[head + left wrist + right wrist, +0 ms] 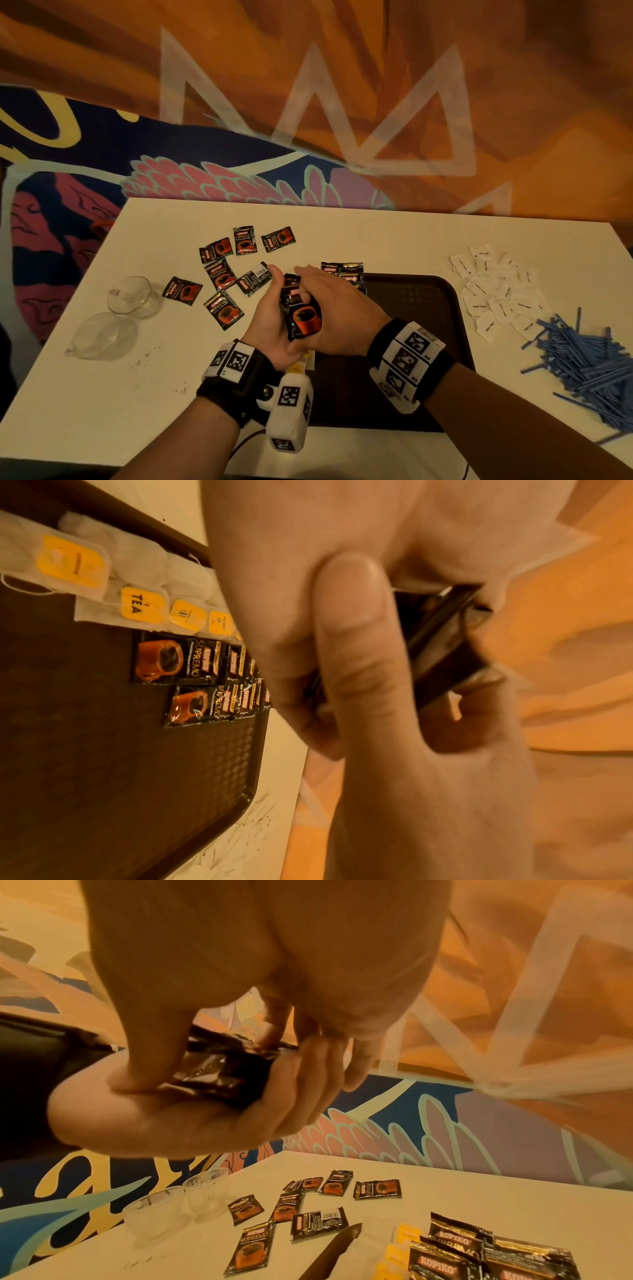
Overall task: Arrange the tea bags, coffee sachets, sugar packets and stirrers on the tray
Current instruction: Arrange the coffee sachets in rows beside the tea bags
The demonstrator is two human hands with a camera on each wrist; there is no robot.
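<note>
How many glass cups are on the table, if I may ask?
2: one glass cup on the table's left side, the second just nearer the person, beside it. None appear hidden.

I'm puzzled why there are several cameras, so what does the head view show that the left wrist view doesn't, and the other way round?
Only the head view shows the pile of thin blue stirrers, the white paper sugar packets, two clear glass cups and the loose black coffee sachets on the white table.

Only the left wrist view shows the row of yellow-tagged tea bags on the tray.

Both show the dark brown plastic tray, sachets laid on it, and the left hand and right hand holding a stack of sachets.
</note>
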